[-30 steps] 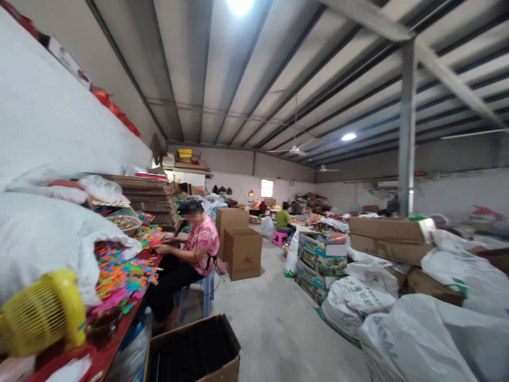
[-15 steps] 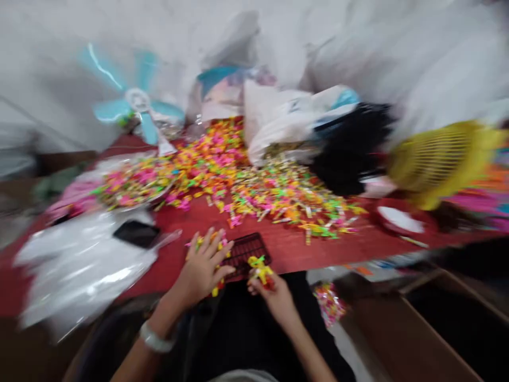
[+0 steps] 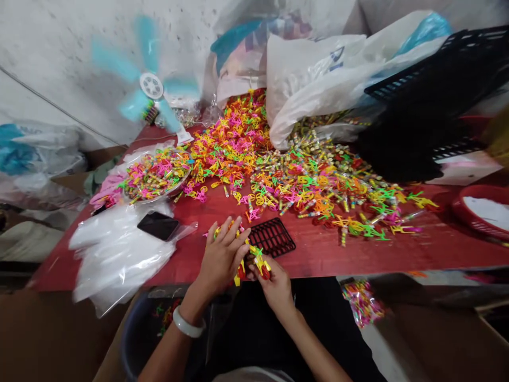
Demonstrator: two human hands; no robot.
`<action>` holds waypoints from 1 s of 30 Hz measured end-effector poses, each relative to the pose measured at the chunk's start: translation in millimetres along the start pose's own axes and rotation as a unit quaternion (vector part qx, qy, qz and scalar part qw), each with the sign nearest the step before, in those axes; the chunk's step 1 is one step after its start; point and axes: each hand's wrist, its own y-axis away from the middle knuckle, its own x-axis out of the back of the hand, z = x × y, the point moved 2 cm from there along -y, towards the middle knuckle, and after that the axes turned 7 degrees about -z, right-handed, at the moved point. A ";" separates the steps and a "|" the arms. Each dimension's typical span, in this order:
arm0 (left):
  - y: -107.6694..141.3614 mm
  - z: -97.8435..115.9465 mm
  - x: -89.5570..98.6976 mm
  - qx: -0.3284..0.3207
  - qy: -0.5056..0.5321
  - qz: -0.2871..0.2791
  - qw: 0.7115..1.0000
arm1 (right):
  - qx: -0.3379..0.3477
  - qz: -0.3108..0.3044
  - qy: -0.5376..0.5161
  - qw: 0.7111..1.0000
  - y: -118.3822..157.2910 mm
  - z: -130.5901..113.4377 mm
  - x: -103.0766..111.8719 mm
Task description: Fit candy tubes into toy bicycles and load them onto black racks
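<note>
My left hand (image 3: 223, 255) lies with its fingers stretched out over a bunch of small plastic toys in yellow, pink and green at the table's front edge; the palm hides most of them. Just to its right, my right hand (image 3: 277, 286) pinches a few little plastic toys (image 3: 260, 263), mostly yellow with some green and red. Behind the two hands a black plastic grid tray (image 3: 273, 237) rests on the red table, partly covered by the left fingers.
Heaps of colourful plastic toys (image 3: 302, 185) spread across the red table (image 3: 202, 212). Clear bags (image 3: 123, 254) and a phone (image 3: 158, 225) lie left. Behind are a turning blue fan (image 3: 151, 86) and a white sack (image 3: 306, 74); black baskets (image 3: 421, 122) stand right.
The view has swung left, so the table's contents sit further right. My right hand has come closer to my left hand, still holding the toys. The left hand stays over the bunch.
</note>
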 end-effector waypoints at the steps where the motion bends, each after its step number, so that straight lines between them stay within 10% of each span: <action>1: 0.5 -0.9 -0.1 -0.007 0.005 0.001 1.000 | 0.004 -0.002 0.001 1.000 -0.6 1.3 -1.1; 14: 1.9 5.4 6.7 -0.022 0.011 -0.020 1.000 | 0.076 -0.090 0.364 0.924 -7.4 -13.0 -6.4; 23: -2.2 8.6 9.3 0.001 0.037 0.007 0.999 | 0.084 -0.087 0.316 0.941 -55.1 -33.5 38.3; 26: 0.1 5.3 9.6 -0.007 0.051 0.010 0.999 | 0.111 -0.063 0.437 0.890 -109.2 -44.5 49.0; 30: 5.9 1.7 9.6 -0.004 0.063 0.005 0.998 | 0.158 -0.205 0.572 0.779 -181.3 -50.2 36.1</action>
